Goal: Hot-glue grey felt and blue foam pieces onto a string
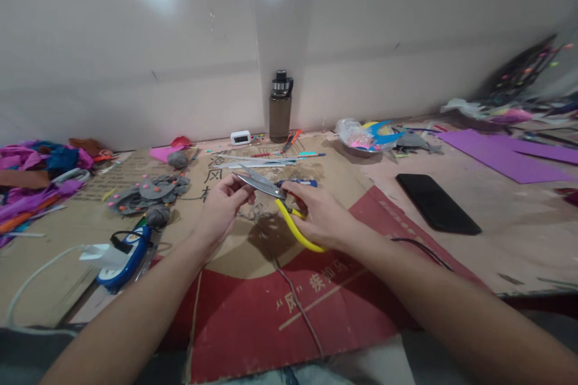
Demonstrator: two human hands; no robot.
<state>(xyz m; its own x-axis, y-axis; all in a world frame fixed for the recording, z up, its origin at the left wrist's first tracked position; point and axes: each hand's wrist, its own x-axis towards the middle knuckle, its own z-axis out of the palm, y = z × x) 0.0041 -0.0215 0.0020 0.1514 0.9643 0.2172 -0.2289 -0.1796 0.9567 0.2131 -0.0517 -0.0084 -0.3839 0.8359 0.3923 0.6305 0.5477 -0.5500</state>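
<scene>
My right hand (323, 213) grips a pair of scissors (291, 224) with yellow handles. Their blades point up and left, and the blades look slightly parted. My left hand (224, 207) is closed in a pinch beside the blade tips; what lies between its fingertips is too small to make out. Thin grey yarn (257, 213) hangs loosely below and between both hands. A strand of grey yarn (298, 307) runs down over the red part of the cardboard (244, 325) towards me. Behind my right hand lies a blue tube-like item (307, 182), partly hidden.
Grey pieces with pink-headed pins (151, 192) and a grey yarn ball (158, 215) lie left, near a blue power strip (135, 255). A bottle (280, 111) stands by the wall. To the right are a bowl (361, 149), a phone (436, 203) and purple sheets (506, 156).
</scene>
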